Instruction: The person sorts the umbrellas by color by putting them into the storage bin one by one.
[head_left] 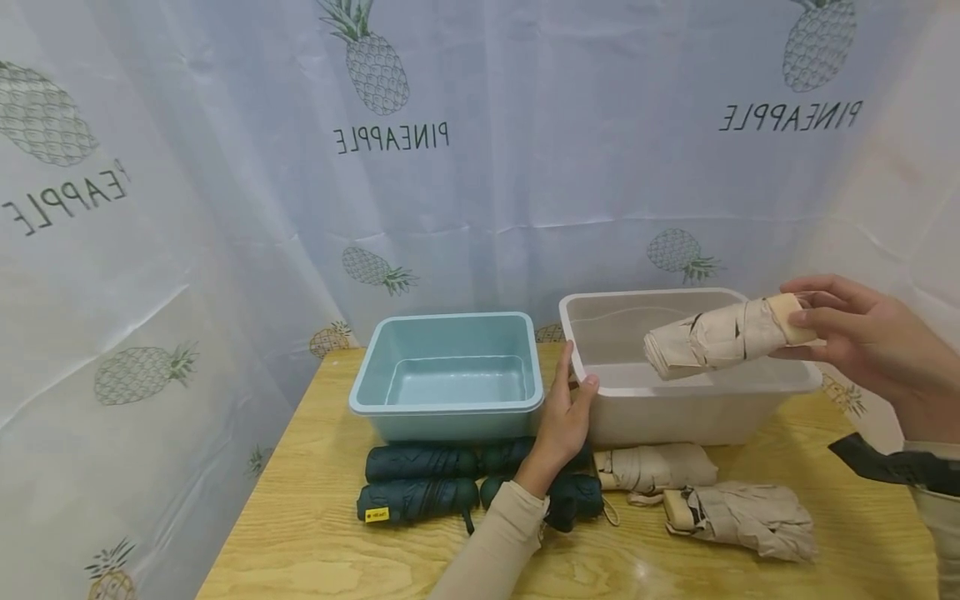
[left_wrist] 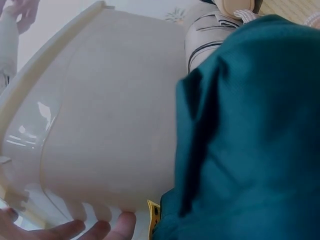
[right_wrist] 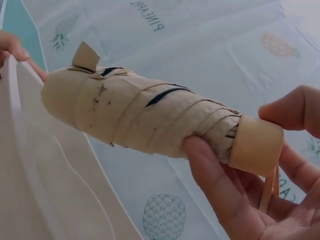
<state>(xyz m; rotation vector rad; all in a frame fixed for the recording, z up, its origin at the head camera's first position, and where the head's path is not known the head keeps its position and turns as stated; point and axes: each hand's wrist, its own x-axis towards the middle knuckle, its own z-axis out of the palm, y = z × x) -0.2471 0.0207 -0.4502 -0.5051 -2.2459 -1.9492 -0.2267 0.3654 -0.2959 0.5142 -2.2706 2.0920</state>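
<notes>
My right hand (head_left: 862, 333) grips a folded beige umbrella (head_left: 712, 336) by its pale tan handle (right_wrist: 257, 145), thumb and fingers around that end. The umbrella lies nearly level over a white bin (head_left: 667, 421), its wrapped canopy pointing left and slightly down. At the bin's front left corner my left hand (head_left: 562, 421) holds the rim, the thumb over the edge and the fingers along the outer side. Fingertips (left_wrist: 127, 222) touch the bin's wall in the left wrist view. Folded dark green umbrellas (head_left: 420, 498) lie beneath the left forearm; one (left_wrist: 255, 130) fills much of that wrist view.
A light blue bin (head_left: 450, 423) stands left of the white one. Two more folded beige umbrellas, one near the bin (head_left: 660, 467) and one nearer the front (head_left: 750, 518), lie on the wooden table (head_left: 300, 533). A pineapple-print curtain (head_left: 510, 183) hangs close behind.
</notes>
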